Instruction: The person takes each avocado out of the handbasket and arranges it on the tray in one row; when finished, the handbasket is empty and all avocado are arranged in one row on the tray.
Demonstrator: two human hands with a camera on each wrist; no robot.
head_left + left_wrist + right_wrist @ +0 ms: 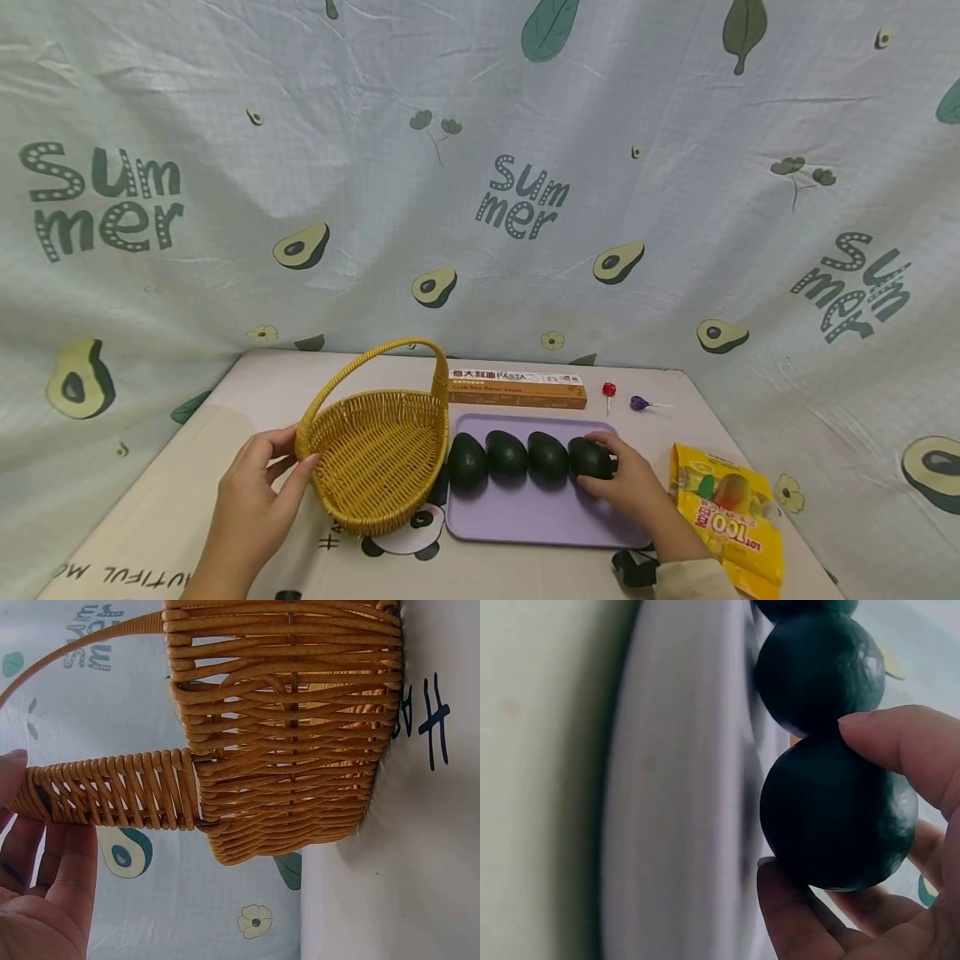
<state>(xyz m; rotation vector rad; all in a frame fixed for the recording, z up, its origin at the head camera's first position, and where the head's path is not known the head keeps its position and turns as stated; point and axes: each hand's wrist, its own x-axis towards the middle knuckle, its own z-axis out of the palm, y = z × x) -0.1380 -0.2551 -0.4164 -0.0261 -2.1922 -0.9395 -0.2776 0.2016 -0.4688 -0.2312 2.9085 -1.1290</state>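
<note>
A yellow wicker basket stands on the table left of a lilac tray. My left hand pinches the basket's handle near its base; in the left wrist view the thumb and fingers hold the woven handle from both sides. Several dark avocados sit in a row on the tray. At the row's right end, my right hand grips the last avocado, thumb on one side and fingers on the other. That avocado is beside its neighbour in the right wrist view.
A pasta box lies behind the tray. Red and purple lollipops lie at the back right. A yellow candy bag is right of my right forearm. A printed cloth hangs behind the table.
</note>
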